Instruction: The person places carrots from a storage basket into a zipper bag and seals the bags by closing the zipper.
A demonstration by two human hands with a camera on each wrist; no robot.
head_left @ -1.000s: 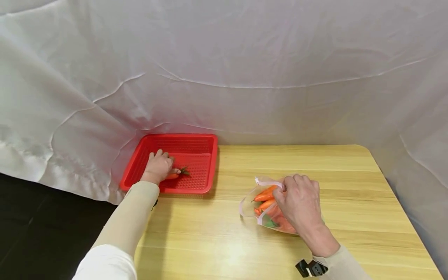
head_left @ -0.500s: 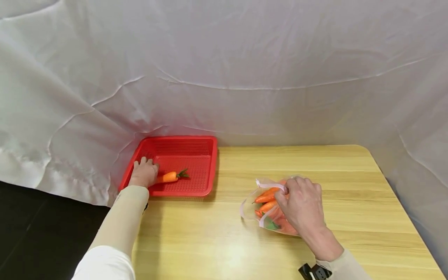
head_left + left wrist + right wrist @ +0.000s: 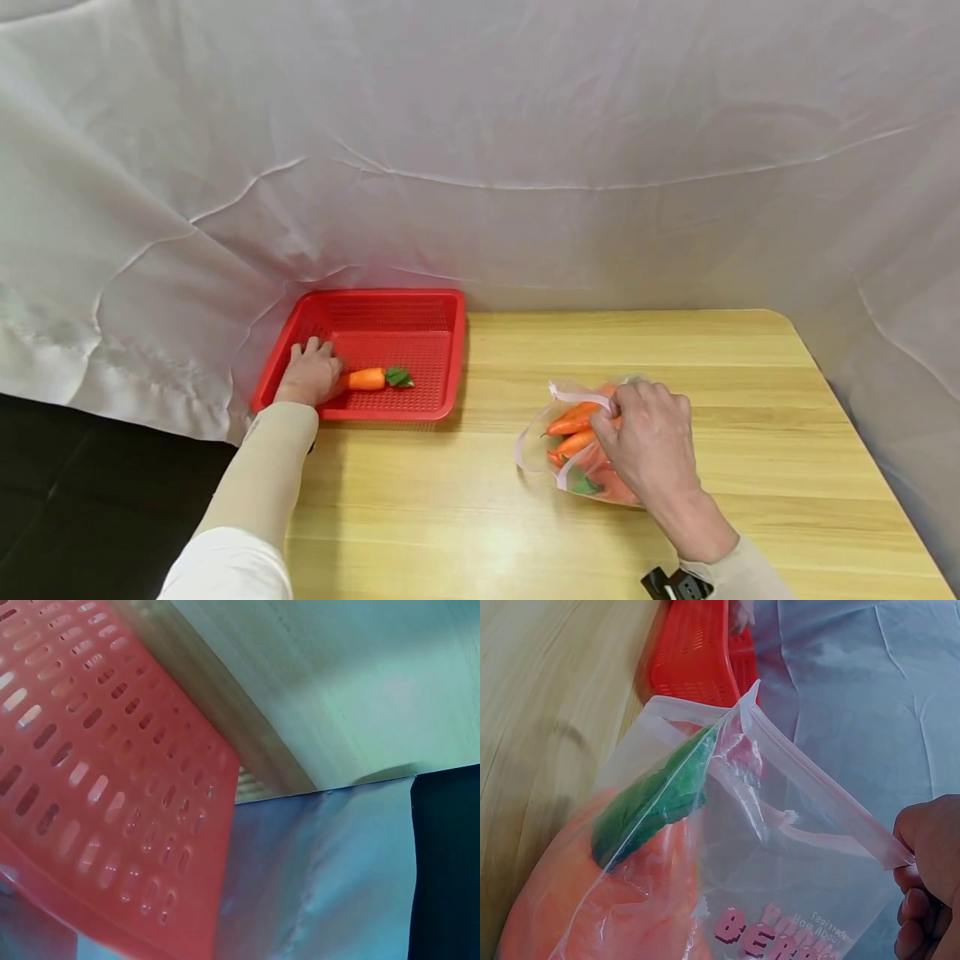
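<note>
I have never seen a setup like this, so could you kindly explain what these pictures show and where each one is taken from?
There is no machine: a person works with two bare hands and wears three cameras. The wide picture comes from the head, the two close-ups from the wrists. On the wooden table stand a red basket and a clear zip bag of carrots. The left hand rests in the basket beside one carrot. The right hand pinches the bag's rim; its fingers show in the right wrist view.

Basket (image 3: 420, 310) left on table (image 3: 675, 350), 1 carrot (image 3: 367, 379) inside; bag (image 3: 573, 446) right
</note>
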